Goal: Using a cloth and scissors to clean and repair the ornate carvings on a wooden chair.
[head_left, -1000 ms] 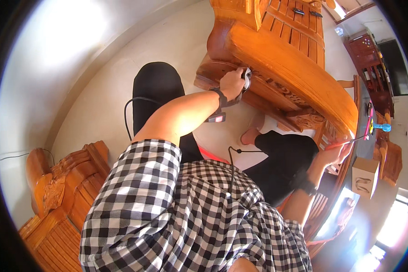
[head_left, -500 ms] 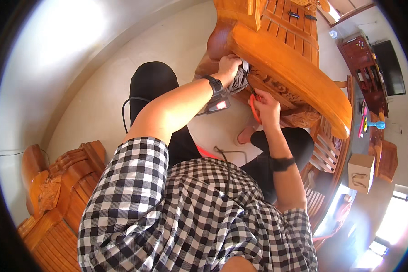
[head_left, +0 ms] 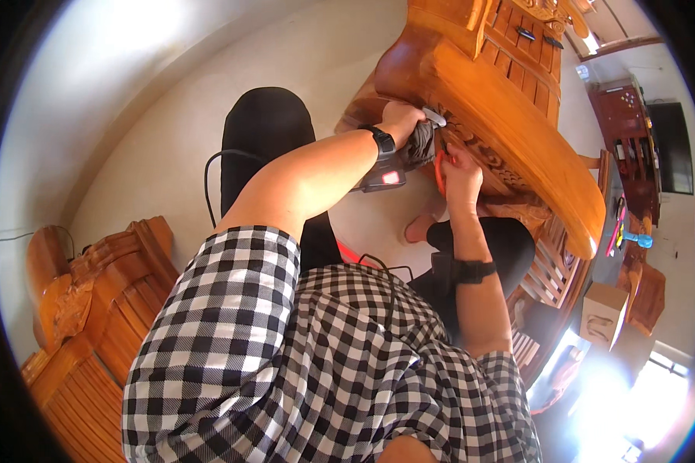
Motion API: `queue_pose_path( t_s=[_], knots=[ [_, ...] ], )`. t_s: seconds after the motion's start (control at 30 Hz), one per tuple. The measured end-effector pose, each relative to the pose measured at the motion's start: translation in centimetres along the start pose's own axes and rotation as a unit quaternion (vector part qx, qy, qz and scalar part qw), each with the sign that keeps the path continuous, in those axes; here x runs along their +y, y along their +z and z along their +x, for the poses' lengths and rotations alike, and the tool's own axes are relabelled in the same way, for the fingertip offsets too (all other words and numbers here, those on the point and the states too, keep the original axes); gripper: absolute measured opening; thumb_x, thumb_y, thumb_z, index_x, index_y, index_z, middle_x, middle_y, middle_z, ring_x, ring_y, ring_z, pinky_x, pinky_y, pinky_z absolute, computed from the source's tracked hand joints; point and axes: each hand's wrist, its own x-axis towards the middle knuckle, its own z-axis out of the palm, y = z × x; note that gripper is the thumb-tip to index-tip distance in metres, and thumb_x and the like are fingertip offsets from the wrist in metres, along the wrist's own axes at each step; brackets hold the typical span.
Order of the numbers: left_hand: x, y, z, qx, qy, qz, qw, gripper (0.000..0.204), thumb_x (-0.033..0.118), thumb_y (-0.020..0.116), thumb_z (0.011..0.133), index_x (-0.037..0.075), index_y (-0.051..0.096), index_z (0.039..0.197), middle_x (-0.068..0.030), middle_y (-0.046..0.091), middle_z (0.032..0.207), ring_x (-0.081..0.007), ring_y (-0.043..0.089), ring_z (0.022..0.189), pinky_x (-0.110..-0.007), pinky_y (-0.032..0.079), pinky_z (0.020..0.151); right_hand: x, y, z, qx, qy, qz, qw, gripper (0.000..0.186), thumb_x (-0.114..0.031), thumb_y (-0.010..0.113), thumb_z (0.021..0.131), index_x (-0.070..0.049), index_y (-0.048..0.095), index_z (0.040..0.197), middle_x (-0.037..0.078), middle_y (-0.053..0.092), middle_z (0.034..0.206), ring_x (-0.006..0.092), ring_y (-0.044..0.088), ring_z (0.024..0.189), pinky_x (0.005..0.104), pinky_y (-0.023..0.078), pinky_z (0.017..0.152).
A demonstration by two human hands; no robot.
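My left hand [head_left: 400, 119] is closed on a crumpled dark grey bundle [head_left: 420, 145] with a pale, whitish piece [head_left: 434, 117] at its top. It is held low against the carved side of a wooden bench [head_left: 510, 127]. What the bundle is made of I cannot make out. Just right of it, my right hand [head_left: 463, 181] grips the red handles of scissors [head_left: 440, 171]. Their blades point up at the bundle and are mostly hidden. Both wrists wear black straps, the left one with a dark box showing a small red light [head_left: 391, 177].
The bench's thick armrest runs over my hands toward the right. Another carved wooden seat [head_left: 100, 301] stands at lower left. To the right are a long table with a cardboard box [head_left: 603, 315], a blue object [head_left: 638, 240] and a dark screen [head_left: 670, 147]. A curved wall rises at left.
The view has shifted, so the bench sits further right. My right hand with the scissors has moved up closer to the bundle. My left hand keeps its hold.
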Motion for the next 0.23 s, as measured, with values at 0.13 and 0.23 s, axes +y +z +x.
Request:
queue_pose_path(
  t_s=[0.13,0.23],
  knots=[
    [-1.9,-1.5,2.3,-0.047,0.159,0.226,0.96,0.025,0.004,0.069,0.07,0.015,0.074,0.092,-0.0123,0.07,0.092,-0.0275,0.068,0.085,-0.036,0.051,0.078,0.2,-1.3,-1.4,-0.034,-0.022,-0.041,0.998,0.039,-0.011,0.067,0.075,-0.003,0.067,0.114,0.018,0.069,0.105,0.0215,0.067,0.097,0.0299,0.049,0.086],
    [-2.0,-2.0,3.2,-0.081,0.109,0.208,0.969,0.032,0.009,0.071,0.071,0.018,0.073,0.102,-0.0091,0.071,0.098,-0.0249,0.067,0.094,-0.034,0.052,0.083,-1.0,-2.6,-3.4,-0.076,0.023,0.137,0.987,0.038,-0.014,0.067,0.081,-0.009,0.066,0.119,0.016,0.065,0.117,0.0345,0.065,0.1,0.0378,0.047,0.095]
  ],
)
